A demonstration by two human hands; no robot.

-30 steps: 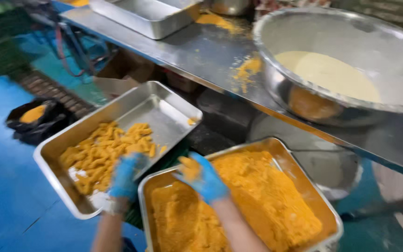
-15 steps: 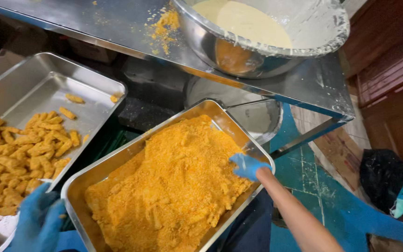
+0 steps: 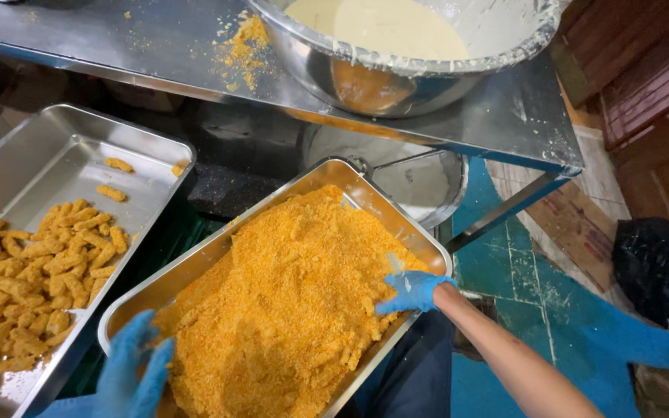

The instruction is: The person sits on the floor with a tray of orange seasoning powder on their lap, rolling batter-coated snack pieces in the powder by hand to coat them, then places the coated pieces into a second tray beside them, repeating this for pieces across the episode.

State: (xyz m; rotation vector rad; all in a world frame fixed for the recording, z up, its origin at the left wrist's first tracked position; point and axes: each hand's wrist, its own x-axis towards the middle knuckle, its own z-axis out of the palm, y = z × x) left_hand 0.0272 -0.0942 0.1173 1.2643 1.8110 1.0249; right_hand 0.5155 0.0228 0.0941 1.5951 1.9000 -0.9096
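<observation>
Two steel trays: one crumb tray filled with orange breadcrumbs, one tray of breaded sticks holding dozens of coated pieces. One large steel bowl of pale batter sits on one bench. Two blue-gloved hands: left hand, right hand.

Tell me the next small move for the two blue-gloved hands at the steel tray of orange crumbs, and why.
Probably give the rectangular steel tray of orange breadcrumbs a gentle shake: the right hand and left hand sit at opposite edges, and crumb-coated sticks lie clustered near the right hand.
</observation>
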